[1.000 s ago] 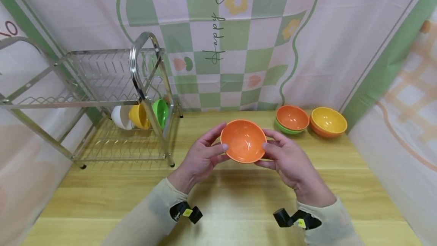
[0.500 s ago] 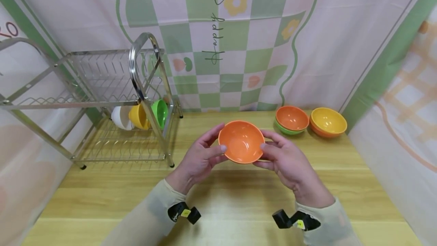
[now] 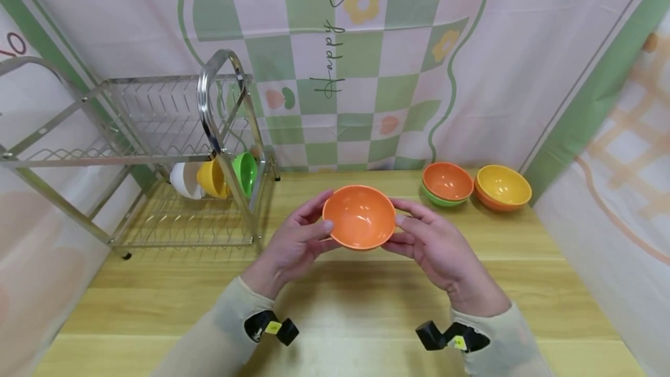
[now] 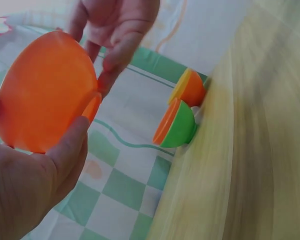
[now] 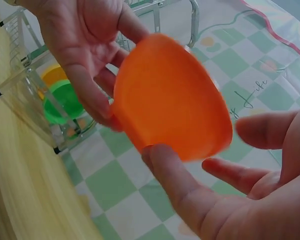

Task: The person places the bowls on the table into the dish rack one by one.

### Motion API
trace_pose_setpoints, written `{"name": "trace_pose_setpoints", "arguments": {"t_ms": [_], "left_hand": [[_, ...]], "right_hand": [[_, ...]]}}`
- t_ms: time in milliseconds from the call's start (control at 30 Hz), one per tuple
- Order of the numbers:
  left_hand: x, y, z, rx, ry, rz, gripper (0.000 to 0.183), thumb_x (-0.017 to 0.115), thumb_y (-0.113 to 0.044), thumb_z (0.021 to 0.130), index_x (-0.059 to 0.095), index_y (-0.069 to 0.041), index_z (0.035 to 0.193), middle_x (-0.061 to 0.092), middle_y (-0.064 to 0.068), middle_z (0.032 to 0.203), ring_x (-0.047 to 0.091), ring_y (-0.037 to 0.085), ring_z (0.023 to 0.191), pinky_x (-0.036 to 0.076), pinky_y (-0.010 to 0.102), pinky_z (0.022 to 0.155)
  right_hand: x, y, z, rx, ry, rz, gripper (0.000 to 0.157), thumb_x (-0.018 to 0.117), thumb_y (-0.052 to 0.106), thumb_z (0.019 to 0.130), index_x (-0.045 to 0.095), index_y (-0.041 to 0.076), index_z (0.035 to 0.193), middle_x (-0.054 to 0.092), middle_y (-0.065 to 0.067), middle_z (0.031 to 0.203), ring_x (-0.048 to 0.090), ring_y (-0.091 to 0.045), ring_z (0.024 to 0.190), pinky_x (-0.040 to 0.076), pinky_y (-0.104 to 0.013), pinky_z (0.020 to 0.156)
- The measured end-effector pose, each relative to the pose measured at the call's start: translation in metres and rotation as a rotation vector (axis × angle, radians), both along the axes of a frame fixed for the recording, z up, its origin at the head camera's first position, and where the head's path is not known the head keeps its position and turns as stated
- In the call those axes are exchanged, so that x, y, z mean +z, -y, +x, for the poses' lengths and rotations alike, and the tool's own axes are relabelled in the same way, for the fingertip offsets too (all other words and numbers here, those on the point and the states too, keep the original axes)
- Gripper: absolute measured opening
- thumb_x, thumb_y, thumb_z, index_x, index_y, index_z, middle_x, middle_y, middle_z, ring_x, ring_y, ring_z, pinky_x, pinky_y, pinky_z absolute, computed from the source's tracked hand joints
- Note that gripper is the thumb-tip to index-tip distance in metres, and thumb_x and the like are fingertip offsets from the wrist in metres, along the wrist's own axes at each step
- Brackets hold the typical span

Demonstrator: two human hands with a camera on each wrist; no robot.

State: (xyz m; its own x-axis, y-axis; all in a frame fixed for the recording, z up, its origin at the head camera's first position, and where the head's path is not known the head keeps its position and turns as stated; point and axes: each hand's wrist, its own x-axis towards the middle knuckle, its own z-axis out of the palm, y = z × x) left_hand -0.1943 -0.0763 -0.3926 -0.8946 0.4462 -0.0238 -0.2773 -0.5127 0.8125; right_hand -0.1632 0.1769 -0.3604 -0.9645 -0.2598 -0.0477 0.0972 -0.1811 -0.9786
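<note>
An orange bowl is held up over the table in front of me, its open top tilted toward the head camera. My left hand grips its left side, thumb at the rim and fingers beneath. On the opposite side my right hand holds it more lightly, with the thumb tip right at the rim. In the right wrist view, fingertips of the right hand meet the bowl's underside. The left wrist view shows the bowl's outside between both hands.
A two-tier metal dish rack stands left, with white, yellow and green bowls on its lower shelf. Back right are an orange bowl stacked in a green one and a yellow bowl in an orange one. A patterned cloth hangs behind.
Both hands have shifted slightly left with the orange bowl, toward the rack. The right hand has moved a little less than the left. The stacked bowls and the rack stay put.
</note>
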Motion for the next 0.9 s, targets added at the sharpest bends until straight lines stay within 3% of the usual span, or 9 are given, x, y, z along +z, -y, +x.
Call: {"name": "trace_pose_setpoints", "arguments": {"t_ms": [233,367,667,767,900], "left_hand": [[0.003,0.028,0.011,-0.004,0.028,0.025,0.067,0.062,0.004,0.094,0.038,-0.010,0.154,0.036,0.018,0.147,0.049,0.040,0.126,0.048,0.054,0.097],[0.003,0.054,0.017,0.021,0.002,0.029,0.062,0.058,0.005,0.096,0.039,-0.010,0.153,0.033,0.017,0.148,0.046,0.038,0.128,0.048,0.054,0.098],[0.004,0.127,0.036,0.053,-0.100,0.015,0.053,0.044,0.006,0.102,0.045,-0.016,0.151,0.032,0.012,0.148,0.051,0.030,0.126,0.048,0.045,0.100],[0.003,0.147,0.043,0.028,-0.161,0.075,0.053,0.040,0.007,0.103,0.045,-0.014,0.151,0.037,0.010,0.145,0.051,0.028,0.125,0.048,0.042,0.100],[0.000,0.171,0.046,-0.003,-0.226,0.242,0.051,0.036,0.010,0.103,0.046,-0.010,0.149,0.045,0.009,0.144,0.052,0.030,0.126,0.048,0.043,0.100]], "right_hand": [[0.000,0.000,-0.009,-0.011,0.030,0.065,0.061,0.048,0.039,0.106,0.035,-0.001,0.151,0.047,-0.026,0.142,0.064,-0.035,0.111,0.051,-0.043,0.096],[-0.002,0.006,-0.022,-0.005,0.061,0.088,0.061,0.046,0.040,0.106,0.035,0.001,0.152,0.048,-0.026,0.142,0.056,-0.040,0.121,0.048,-0.046,0.100],[-0.006,0.031,-0.049,0.009,0.068,0.087,0.055,0.043,0.038,0.107,0.039,0.004,0.150,0.050,-0.023,0.142,0.054,-0.036,0.125,0.040,-0.053,0.106],[-0.008,0.039,-0.054,0.011,0.067,0.088,0.053,0.044,0.037,0.107,0.042,0.004,0.149,0.051,-0.023,0.141,0.054,-0.036,0.124,0.041,-0.053,0.106],[-0.011,0.048,-0.057,0.030,0.067,0.096,0.053,0.046,0.038,0.106,0.043,0.005,0.148,0.052,-0.022,0.140,0.055,-0.036,0.123,0.043,-0.052,0.104]]}}
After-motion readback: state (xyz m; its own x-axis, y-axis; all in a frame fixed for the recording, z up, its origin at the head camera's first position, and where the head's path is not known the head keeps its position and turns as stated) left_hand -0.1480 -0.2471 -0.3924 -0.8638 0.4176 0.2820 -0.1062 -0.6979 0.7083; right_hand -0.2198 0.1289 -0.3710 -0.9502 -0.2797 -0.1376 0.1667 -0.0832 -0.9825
